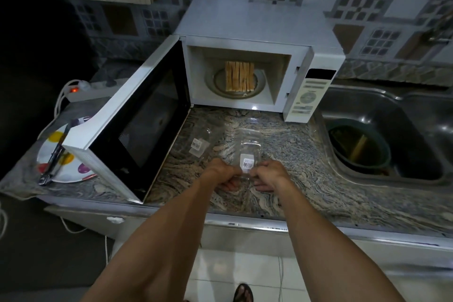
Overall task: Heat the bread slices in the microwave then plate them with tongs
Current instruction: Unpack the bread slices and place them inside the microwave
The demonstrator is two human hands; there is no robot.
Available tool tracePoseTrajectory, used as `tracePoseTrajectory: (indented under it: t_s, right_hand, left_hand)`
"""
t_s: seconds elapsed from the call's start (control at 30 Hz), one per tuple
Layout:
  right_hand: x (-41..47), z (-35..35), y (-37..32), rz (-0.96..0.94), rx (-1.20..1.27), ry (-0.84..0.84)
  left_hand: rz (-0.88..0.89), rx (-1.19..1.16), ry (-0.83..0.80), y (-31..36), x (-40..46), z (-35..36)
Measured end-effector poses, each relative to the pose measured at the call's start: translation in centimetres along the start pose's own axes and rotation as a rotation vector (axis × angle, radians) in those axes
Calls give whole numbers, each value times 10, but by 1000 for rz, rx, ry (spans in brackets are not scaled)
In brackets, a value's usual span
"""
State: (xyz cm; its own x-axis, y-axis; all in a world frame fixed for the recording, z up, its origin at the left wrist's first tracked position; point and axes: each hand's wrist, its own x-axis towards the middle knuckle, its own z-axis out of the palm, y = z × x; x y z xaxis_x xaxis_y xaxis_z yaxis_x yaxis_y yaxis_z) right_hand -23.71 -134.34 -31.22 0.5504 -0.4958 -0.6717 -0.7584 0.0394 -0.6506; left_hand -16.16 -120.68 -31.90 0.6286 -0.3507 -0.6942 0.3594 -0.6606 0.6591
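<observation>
Bread: slices (239, 76) stand packed on the microwave (259, 32) turntable, upper centre, door open.
Hands: left hand (221, 175) and right hand (269, 176), fingers curled, pinch an empty clear wrapper (247, 154) on the desk (282, 154).
Advice: put the wrapper aside, then shut the door firmly.
Waiting: tongs (55, 157) on the plate (52, 138), left.

Bread slices (239, 79) stand on edge inside open microwave (245, 32); tongs (52, 162) apparently across plate (46, 152)

Granite counter (282, 154): microwave (257, 39), plate (61, 154), two plastic bags (199, 144)
</observation>
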Motion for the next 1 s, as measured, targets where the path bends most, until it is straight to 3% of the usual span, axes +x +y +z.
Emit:
tracePoseTrajectory:
  t_s: [0.1,0.23,0.3,0.4,0.5,0.73,1.0]
  right_hand:
    - [-7,-9,-16,-37,-246,21]
    - [-12,-10,-38,-150,-352,147]
    - [-11,-2,-46,-211,-396,198]
    - [-12,12,-50,-262,-504,238]
    - [-15,22,-49,-325,-598,281]
    - [-25,15,-42,-364,-487,313]
    - [-56,-11,-71,-420,-430,394]
  left_hand:
    - [115,260,71,12,-7,-25]
    - [377,415,679,33,-13,-60]
    - [456,538,836,40,-6,-69]
    - [330,665,687,34,14,-78]
    - [225,501,550,14,31,-79]
    - [320,353,517,-20,67,-81]
    - [543,469,554,41,-30,-92]
